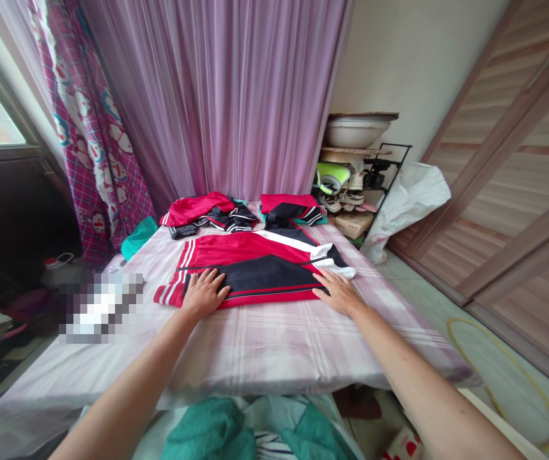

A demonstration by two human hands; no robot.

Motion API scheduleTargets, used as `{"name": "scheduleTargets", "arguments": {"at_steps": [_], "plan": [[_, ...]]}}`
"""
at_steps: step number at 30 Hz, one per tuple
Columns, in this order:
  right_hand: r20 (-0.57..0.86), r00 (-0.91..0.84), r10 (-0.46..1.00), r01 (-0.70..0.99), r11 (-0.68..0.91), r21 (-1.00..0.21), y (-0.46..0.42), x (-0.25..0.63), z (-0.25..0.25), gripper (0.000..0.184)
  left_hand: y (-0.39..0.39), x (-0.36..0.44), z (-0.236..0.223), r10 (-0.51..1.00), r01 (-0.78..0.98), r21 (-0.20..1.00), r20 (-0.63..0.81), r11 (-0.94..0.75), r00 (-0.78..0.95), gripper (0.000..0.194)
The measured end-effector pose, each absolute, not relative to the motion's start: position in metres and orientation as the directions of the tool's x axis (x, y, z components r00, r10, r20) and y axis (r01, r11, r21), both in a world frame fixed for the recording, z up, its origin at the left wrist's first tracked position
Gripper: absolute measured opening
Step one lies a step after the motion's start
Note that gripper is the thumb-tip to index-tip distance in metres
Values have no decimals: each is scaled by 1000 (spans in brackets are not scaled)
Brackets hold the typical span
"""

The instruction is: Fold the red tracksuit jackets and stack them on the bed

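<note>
A red, black and white track jacket lies partly folded across the table, with its black panel upward and white stripes at the left end. My left hand rests palm down on its near left part, fingers spread. At the near right edge, my right hand presses flat, fingers apart, close to a white part of the jacket. Behind it are a loose heap of red and black clothes on the left and a folded red and black garment on the right.
A plaid cloth covers the table. Left of the hands is a blurred-out patch, with a teal cloth behind it. Purple curtains hang at the back. A shoe rack and white bag stand right, before a wooden wardrobe.
</note>
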State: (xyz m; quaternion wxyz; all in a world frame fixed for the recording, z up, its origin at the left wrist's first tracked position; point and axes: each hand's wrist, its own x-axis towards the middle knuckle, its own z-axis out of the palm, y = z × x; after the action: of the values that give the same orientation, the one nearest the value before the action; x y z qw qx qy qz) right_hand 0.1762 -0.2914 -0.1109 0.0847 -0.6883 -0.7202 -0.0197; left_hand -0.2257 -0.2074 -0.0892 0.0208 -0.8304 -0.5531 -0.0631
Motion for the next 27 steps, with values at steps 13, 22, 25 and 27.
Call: {"name": "scheduleTargets", "arguments": {"at_steps": [13, 22, 25, 27], "plan": [[240, -304, 922, 950, 312, 5, -305, 231, -105, 55, -219, -278, -79, 615, 623, 77, 295, -778, 731, 47], [132, -133, 982, 987, 118, 111, -312, 214, -74, 45, -223, -286, -71, 696, 700, 1, 110, -714, 710, 50], [87, -106, 991, 989, 95, 117, -323, 215, -68, 45, -228, -278, -71, 704, 707, 15, 109, -707, 701, 47], [49, -107, 993, 990, 102, 93, -328, 215, -67, 45, -232, -274, -69, 688, 690, 22, 112, -724, 717, 45]]}}
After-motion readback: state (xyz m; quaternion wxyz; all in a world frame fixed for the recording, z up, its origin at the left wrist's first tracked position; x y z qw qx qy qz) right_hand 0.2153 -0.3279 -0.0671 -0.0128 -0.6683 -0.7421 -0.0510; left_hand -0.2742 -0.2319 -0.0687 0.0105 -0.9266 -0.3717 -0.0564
